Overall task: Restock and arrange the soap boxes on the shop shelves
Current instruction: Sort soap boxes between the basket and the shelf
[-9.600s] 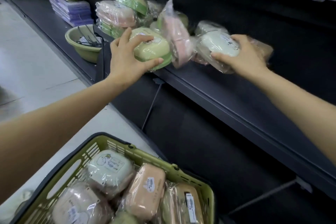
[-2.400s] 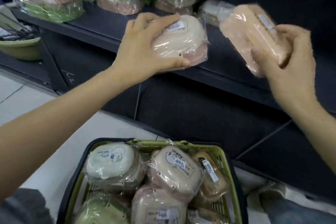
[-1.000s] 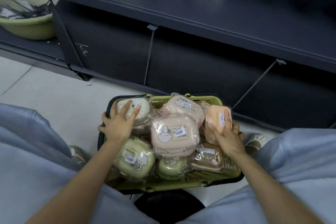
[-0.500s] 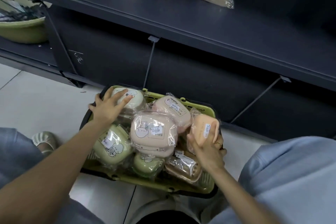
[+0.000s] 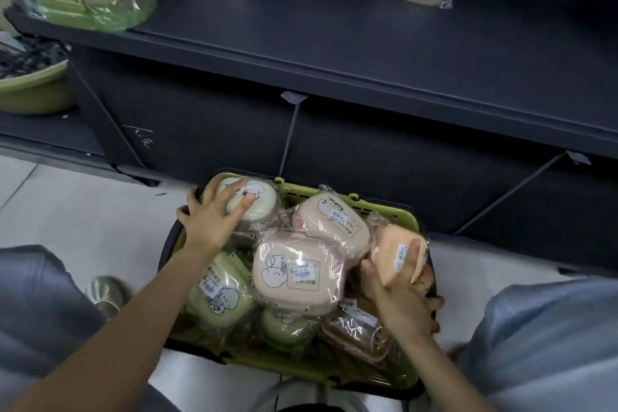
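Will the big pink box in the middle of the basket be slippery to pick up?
Probably a bit. The pink box is wrapped in shiny, crinkly film, so fingers may slide. It looks like stiff plastic, so it should keep its shape. It lies tilted atop other boxes in the basket, so lifting it may shift them.

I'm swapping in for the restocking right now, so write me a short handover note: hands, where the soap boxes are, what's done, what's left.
Left hand: fingers spread over the white soap box at the basket's far left corner; no closed grip visible.
Right hand: closed on the orange soap box at the basket's right edge.
Green basket sits on the floor below the shelf, holding several wrapped boxes, including a pink one on top at the centre.
Done: stacks of wrapped boxes stand along the back left of the dark shelf.
Left: shelve what remains in the basket; the shelf's front and right are bare.
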